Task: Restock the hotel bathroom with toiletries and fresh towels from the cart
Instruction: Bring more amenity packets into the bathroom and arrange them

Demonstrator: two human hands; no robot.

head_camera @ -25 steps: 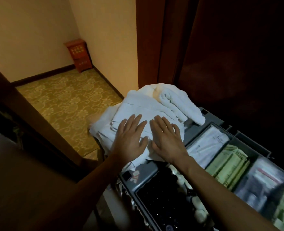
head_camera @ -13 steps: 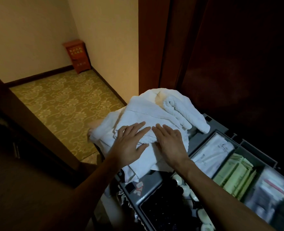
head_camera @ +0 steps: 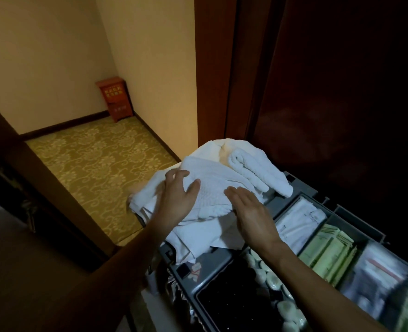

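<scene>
1. A patterned yellow carpet (head_camera: 90, 168) fills the floor at the left, and a small red cabinet (head_camera: 114, 101) stands in the far corner against the wall.
2. The left hand (head_camera: 180, 200) lies on the left part of the top towel, thumb spread and fingers bent over the fold. I cannot tell whether its grip has closed on cloth.
3. The pile of white towels (head_camera: 212, 185) sits on the left end of the grey cart (head_camera: 212, 264) and hangs over its edge. A rolled towel (head_camera: 258, 171) lies at the pile's far right.
4. The right hand (head_camera: 250, 212) lies flat on the towel's right side, fingers straight and together; its grip is wide and holds nothing.
5. The cart's compartments to the right hold white packets (head_camera: 298, 219), green packets (head_camera: 327, 250) and blurred clear bags (head_camera: 377, 271). Small round white pieces (head_camera: 272, 281) line a nearer dark bin.
6. A dark wooden door (head_camera: 342, 92) stands behind the cart.
</scene>
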